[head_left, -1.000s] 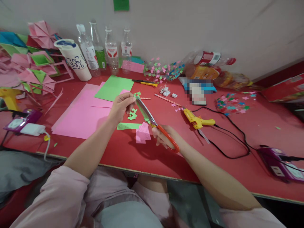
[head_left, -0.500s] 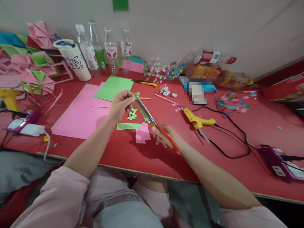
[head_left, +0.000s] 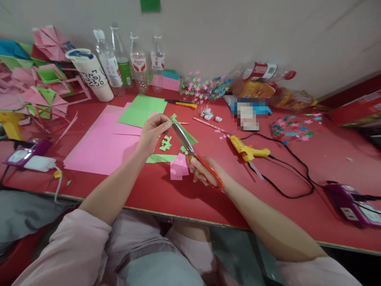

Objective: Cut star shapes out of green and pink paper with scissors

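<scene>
My left hand [head_left: 153, 133] pinches the end of a narrow green paper strip [head_left: 187, 135] above the red table [head_left: 297, 167]. My right hand [head_left: 204, 171] grips the orange handles of a pair of scissors [head_left: 193, 153], whose blades lie along the strip. Small green cut pieces [head_left: 166, 143] lie on the table just below the strip. A green strip [head_left: 160, 158] and a pink scrap [head_left: 179, 167] lie near my right hand.
Pink sheets [head_left: 101, 145] and a green sheet [head_left: 143, 109] lie left. A yellow glue gun [head_left: 248, 150] with a black cord lies right. Bottles [head_left: 119, 59], a cup [head_left: 91, 73], folded paper shapes [head_left: 38, 79], paper stars [head_left: 205, 87] and purple power strips [head_left: 351, 202] ring the table.
The scissors' blades have opened slightly and the green strip now shows wider on their right side. Both hands stay in nearly the same place.
</scene>
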The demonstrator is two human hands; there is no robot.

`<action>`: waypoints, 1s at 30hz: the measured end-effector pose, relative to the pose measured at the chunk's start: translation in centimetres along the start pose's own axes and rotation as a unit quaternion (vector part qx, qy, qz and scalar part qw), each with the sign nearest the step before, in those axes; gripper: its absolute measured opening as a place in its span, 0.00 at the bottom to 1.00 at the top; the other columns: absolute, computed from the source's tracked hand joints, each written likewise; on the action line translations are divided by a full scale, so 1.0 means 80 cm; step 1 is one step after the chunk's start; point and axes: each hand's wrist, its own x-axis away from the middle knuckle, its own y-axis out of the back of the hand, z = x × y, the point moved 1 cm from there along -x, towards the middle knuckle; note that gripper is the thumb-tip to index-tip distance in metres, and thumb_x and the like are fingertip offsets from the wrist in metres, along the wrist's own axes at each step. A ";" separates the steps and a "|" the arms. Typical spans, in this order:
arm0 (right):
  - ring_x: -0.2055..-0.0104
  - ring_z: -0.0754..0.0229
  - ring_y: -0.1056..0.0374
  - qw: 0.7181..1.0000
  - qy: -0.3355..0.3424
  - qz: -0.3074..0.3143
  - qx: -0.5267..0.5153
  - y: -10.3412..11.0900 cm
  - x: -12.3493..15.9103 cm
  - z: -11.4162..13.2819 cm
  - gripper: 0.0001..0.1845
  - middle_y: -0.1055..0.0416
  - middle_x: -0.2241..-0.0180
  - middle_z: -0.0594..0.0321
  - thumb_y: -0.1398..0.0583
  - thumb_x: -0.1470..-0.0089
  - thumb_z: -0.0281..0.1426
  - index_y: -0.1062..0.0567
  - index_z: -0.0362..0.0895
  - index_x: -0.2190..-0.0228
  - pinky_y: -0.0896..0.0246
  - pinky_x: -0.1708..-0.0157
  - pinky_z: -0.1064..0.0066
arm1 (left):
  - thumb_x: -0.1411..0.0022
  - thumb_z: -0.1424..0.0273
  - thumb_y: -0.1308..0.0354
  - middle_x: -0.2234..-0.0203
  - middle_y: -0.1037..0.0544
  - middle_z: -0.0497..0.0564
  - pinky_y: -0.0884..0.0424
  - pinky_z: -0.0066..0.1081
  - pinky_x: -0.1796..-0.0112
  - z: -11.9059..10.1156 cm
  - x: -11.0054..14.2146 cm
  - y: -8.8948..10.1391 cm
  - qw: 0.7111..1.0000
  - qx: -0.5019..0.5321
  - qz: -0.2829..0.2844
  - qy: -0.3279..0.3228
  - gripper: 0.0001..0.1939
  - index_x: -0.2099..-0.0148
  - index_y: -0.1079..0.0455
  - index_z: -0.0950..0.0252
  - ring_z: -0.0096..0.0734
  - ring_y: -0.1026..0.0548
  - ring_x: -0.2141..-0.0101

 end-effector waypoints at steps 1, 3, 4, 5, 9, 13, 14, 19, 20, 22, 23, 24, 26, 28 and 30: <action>0.92 0.71 0.48 1.000 -0.002 -0.001 0.002 0.000 0.000 0.000 0.29 0.49 0.93 0.78 0.47 0.52 0.58 0.37 0.44 0.79 0.33 0.78 0.70 | 0.48 0.73 0.43 0.85 0.34 0.41 0.38 0.20 0.76 0.000 0.000 0.000 1.000 -0.002 0.002 -0.002 0.05 0.75 0.35 0.65 0.15 0.36 0.81; 0.92 0.71 0.48 1.000 -0.006 -0.004 0.007 0.001 0.000 0.000 0.29 0.49 0.93 0.77 0.47 0.53 0.59 0.37 0.44 0.80 0.33 0.78 0.70 | 0.48 0.73 0.44 0.85 0.33 0.42 0.38 0.21 0.76 -0.001 0.000 0.001 1.000 -0.001 0.008 -0.004 0.05 0.75 0.35 0.65 0.15 0.36 0.81; 0.92 0.71 0.48 1.000 -0.007 -0.003 0.009 0.001 0.000 0.000 0.29 0.49 0.93 0.77 0.47 0.53 0.59 0.37 0.44 0.80 0.33 0.78 0.70 | 0.48 0.73 0.44 0.85 0.33 0.42 0.38 0.21 0.76 -0.001 0.000 0.001 1.000 0.000 0.010 -0.004 0.05 0.76 0.35 0.65 0.15 0.36 0.81; 0.92 0.71 0.48 1.000 -0.007 -0.004 0.009 0.001 0.000 0.000 0.29 0.49 0.93 0.77 0.47 0.53 0.59 0.37 0.44 0.80 0.33 0.78 0.70 | 0.48 0.73 0.44 0.86 0.33 0.42 0.38 0.21 0.76 -0.002 0.000 0.001 1.000 0.000 0.011 -0.004 0.05 0.76 0.35 0.65 0.15 0.36 0.81; 0.92 0.70 0.47 1.000 -0.002 -0.002 0.016 0.001 0.001 0.002 0.29 0.49 0.93 0.76 0.47 0.52 0.58 0.37 0.44 0.80 0.34 0.79 0.71 | 0.48 0.73 0.43 0.86 0.34 0.42 0.38 0.21 0.76 -0.003 0.001 0.000 1.000 0.008 0.012 0.013 0.05 0.75 0.35 0.64 0.16 0.36 0.82; 0.91 0.69 0.46 1.000 0.000 -0.004 0.021 0.001 0.002 0.002 0.29 0.49 0.93 0.75 0.48 0.52 0.58 0.37 0.45 0.80 0.41 0.86 0.75 | 0.47 0.72 0.44 0.85 0.34 0.42 0.39 0.22 0.76 -0.001 0.004 -0.003 1.000 0.011 0.018 0.019 0.07 0.76 0.36 0.64 0.17 0.36 0.81; 0.91 0.69 0.46 1.000 0.000 -0.004 0.021 0.000 0.002 0.002 0.29 0.49 0.93 0.75 0.48 0.52 0.58 0.37 0.45 0.79 0.42 0.87 0.75 | 0.47 0.71 0.44 0.85 0.34 0.42 0.39 0.22 0.75 0.000 0.004 -0.004 1.000 0.010 0.017 0.018 0.07 0.76 0.36 0.64 0.17 0.36 0.81; 0.90 0.69 0.45 1.000 0.007 -0.005 0.024 -0.001 0.003 0.003 0.28 0.48 0.93 0.75 0.49 0.51 0.57 0.37 0.45 0.79 0.41 0.87 0.75 | 0.49 0.72 0.42 0.74 0.32 0.45 0.36 0.23 0.64 0.005 0.005 -0.007 0.998 -0.022 -0.042 -0.031 0.05 0.75 0.34 0.64 0.20 0.32 0.68; 0.90 0.69 0.45 1.000 0.008 -0.005 0.025 -0.001 0.003 0.003 0.28 0.48 0.93 0.75 0.49 0.51 0.57 0.37 0.44 0.79 0.41 0.86 0.75 | 0.50 0.72 0.41 0.70 0.31 0.46 0.36 0.23 0.60 0.006 0.004 -0.007 0.998 -0.025 -0.048 -0.042 0.05 0.75 0.34 0.64 0.21 0.32 0.64; 0.91 0.69 0.45 1.000 0.011 -0.006 0.026 -0.002 0.003 0.003 0.28 0.48 0.93 0.74 0.49 0.50 0.57 0.37 0.44 0.79 0.41 0.87 0.75 | 0.50 0.72 0.41 0.65 0.30 0.46 0.37 0.25 0.56 0.008 0.004 -0.007 0.998 -0.008 -0.036 -0.043 0.05 0.75 0.35 0.64 0.22 0.32 0.59; 0.91 0.69 0.45 1.000 0.013 -0.005 0.026 -0.002 0.003 0.004 0.28 0.47 0.93 0.74 0.49 0.50 0.57 0.37 0.44 0.80 0.42 0.87 0.75 | 0.49 0.72 0.42 0.66 0.31 0.46 0.38 0.25 0.56 0.009 0.004 -0.008 0.999 0.009 -0.022 -0.037 0.06 0.75 0.35 0.64 0.21 0.32 0.61; 0.91 0.68 0.44 0.999 0.015 -0.005 0.027 -0.002 0.003 0.004 0.28 0.47 0.93 0.74 0.49 0.50 0.57 0.38 0.45 0.80 0.42 0.87 0.75 | 0.48 0.72 0.42 0.69 0.31 0.45 0.38 0.24 0.58 0.010 0.004 -0.008 0.999 0.025 -0.009 -0.031 0.06 0.75 0.35 0.64 0.20 0.33 0.64; 0.91 0.69 0.45 0.999 0.019 -0.004 0.026 -0.004 0.004 0.004 0.28 0.47 0.93 0.74 0.49 0.50 0.57 0.38 0.45 0.80 0.41 0.87 0.75 | 0.47 0.73 0.43 0.75 0.35 0.43 0.38 0.23 0.63 0.011 0.004 -0.008 0.999 0.045 0.004 -0.028 0.06 0.74 0.35 0.64 0.19 0.35 0.70; 0.92 0.69 0.46 1.000 0.016 -0.005 0.018 -0.006 0.005 0.005 0.28 0.48 0.94 0.75 0.48 0.51 0.57 0.39 0.45 0.81 0.39 0.85 0.73 | 0.46 0.73 0.44 0.78 0.37 0.43 0.39 0.23 0.65 0.011 0.005 -0.007 0.998 0.048 0.007 -0.031 0.05 0.74 0.35 0.64 0.19 0.38 0.73; 0.93 0.69 0.48 1.000 0.009 -0.015 0.006 -0.008 0.007 0.006 0.27 0.49 0.94 0.76 0.47 0.52 0.56 0.39 0.45 0.81 0.36 0.83 0.72 | 0.46 0.72 0.44 0.78 0.37 0.43 0.40 0.23 0.66 0.012 0.005 -0.007 0.998 0.049 0.010 -0.035 0.05 0.74 0.35 0.64 0.19 0.38 0.73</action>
